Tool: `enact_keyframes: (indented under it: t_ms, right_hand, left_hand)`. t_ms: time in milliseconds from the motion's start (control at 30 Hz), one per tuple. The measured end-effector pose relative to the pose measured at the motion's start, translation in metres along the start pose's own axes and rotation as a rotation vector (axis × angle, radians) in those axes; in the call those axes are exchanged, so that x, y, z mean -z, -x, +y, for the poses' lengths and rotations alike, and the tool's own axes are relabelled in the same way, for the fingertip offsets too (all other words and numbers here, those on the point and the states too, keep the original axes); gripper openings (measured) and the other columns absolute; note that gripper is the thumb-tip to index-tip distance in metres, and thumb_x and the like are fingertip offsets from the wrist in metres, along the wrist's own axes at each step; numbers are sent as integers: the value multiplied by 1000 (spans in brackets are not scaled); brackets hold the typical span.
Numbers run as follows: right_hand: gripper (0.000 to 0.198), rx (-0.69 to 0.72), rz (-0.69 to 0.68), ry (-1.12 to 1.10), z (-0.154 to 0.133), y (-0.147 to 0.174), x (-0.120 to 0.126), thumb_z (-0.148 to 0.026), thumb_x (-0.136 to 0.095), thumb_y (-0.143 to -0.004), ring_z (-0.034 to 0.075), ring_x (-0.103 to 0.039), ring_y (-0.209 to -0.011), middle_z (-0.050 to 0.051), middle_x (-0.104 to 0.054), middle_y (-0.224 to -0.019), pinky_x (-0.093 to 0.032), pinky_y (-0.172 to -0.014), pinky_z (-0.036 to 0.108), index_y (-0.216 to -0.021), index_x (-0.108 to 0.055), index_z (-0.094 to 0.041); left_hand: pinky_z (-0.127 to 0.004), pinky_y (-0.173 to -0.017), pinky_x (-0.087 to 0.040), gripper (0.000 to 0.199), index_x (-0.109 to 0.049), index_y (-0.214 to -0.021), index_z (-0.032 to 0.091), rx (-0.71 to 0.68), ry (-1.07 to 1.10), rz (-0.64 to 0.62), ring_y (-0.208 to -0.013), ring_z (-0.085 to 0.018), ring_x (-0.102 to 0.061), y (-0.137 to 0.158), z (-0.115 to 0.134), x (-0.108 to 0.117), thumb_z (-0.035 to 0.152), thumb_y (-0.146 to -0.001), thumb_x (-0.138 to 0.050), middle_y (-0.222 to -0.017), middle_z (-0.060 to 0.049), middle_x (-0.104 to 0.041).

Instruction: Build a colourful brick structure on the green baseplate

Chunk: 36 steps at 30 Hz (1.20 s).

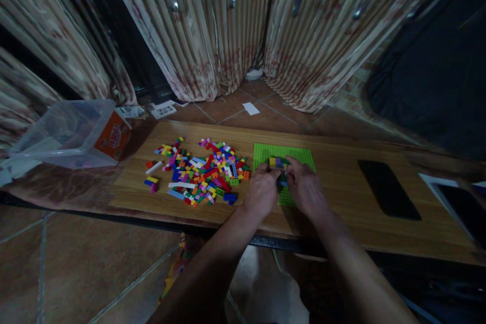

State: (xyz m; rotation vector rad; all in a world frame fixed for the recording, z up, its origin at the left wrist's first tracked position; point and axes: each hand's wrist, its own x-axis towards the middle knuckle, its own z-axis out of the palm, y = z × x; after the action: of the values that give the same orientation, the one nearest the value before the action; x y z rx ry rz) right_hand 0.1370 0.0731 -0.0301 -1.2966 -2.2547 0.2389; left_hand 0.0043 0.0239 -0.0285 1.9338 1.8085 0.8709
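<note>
A green studded baseplate [261,150] lies on the wooden board, partly covered by both hands. Over its middle is a small block of joined toy bricks [279,162], with yellow, purple and blue parts showing. My left hand [262,190] closes on the block's left and near side, thumb and fingers pressed together. From the right, my right hand [304,182] has its fingers bent around the other side. Bluish pieces show below the fingertips. Whether the block is fixed to the baseplate or held just above it, I cannot tell.
Left of the baseplate spreads a pile of loose toy bricks [208,172] in many colours. A clear plastic bin [72,134] with an orange label stands at the far left. A black phone-like slab [388,188] lies to the right, near a white-edged dark device [451,202]. Striped curtains hang behind.
</note>
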Motion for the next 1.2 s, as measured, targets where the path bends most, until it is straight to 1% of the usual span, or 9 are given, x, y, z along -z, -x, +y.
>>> enact_keyframes:
  t_ms: [133, 300, 500, 633, 767, 867, 1000, 1067, 1200]
  right_hand:
    - [47, -17, 32, 33, -3, -1, -2, -15, -39, -85, 28, -63, -87, 13, -71, -91, -51, -81, 43, -130, -55, -14]
    - [48, -27, 57, 53, -5, -2, -2, -14, -40, -84, 29, -64, -85, 13, -72, -90, -50, -80, 43, -130, -55, -13]
    - [48, -77, 19, 92, -10, -3, -2, -13, -42, -83, 30, -65, -86, 14, -72, -91, -50, -78, 42, -129, -56, -12]
    - [45, -110, 14, 128, -13, -5, -4, -12, -40, -85, 29, -66, -82, 15, -73, -90, -50, -75, 41, -126, -58, -11]
    - [43, -124, 44, 57, -15, -1, -4, -15, -40, -87, 26, -68, -83, 13, -74, -93, -51, -77, 39, -125, -59, -13]
    - [43, -162, 78, -17, -13, 2, 1, -19, -43, -87, 25, -69, -81, 11, -75, -95, -52, -76, 38, -127, -58, -16]
    - [44, -247, 186, -87, -4, 1, 11, -24, -47, -84, 24, -69, -78, 10, -75, -94, -51, -74, 37, -125, -60, -15]
    - [45, -305, 215, -106, 2, 0, 12, -27, -50, -82, 23, -68, -75, 11, -74, -95, -51, -74, 37, -124, -61, -13]
    - [51, -366, 158, -124, 13, 0, 4, -36, -57, -78, 24, -65, -80, 13, -71, -99, -51, -76, 40, -123, -61, -12]
  left_hand:
    - [-34, -95, -49, 45, -67, -115, 22, 3, 1, 7, -100, -20, -58, 0, 1, 0, 1, -80, -48, -101, -8, -62]
    - [-33, -93, -50, 45, -67, -115, 22, 22, -20, -4, -97, -20, -58, 1, 3, 1, 1, -81, -46, -99, -8, -62]
    - [-35, -94, -49, 44, -67, -117, 22, 39, -18, -7, -97, -21, -58, 2, 5, 2, 3, -82, -46, -102, -9, -61]
    - [-34, -93, -49, 43, -67, -118, 21, 43, -17, -22, -97, -21, -58, 2, 7, 3, 4, -84, -46, -103, -10, -61]
    - [-33, -94, -49, 45, -65, -119, 20, 57, -29, -30, -100, -20, -58, 2, 8, 3, 3, -83, -45, -105, -10, -62]
    - [-34, -94, -49, 44, -66, -118, 20, 37, -22, -21, -99, -20, -58, 2, 6, 2, 3, -84, -44, -104, -9, -62]
    - [-35, -96, -49, 44, -66, -118, 22, 38, -5, -14, -101, -20, -58, 2, 4, 0, 4, -83, -48, -106, -8, -62]
    - [-34, -98, -48, 44, -66, -119, 22, 37, 3, -16, -103, -19, -58, 2, 4, 0, 4, -82, -49, -108, -8, -62]
    - [-34, -99, -47, 41, -67, -117, 22, 31, 1, -12, -104, -19, -58, 1, 5, 1, 5, -83, -50, -106, -8, -63]
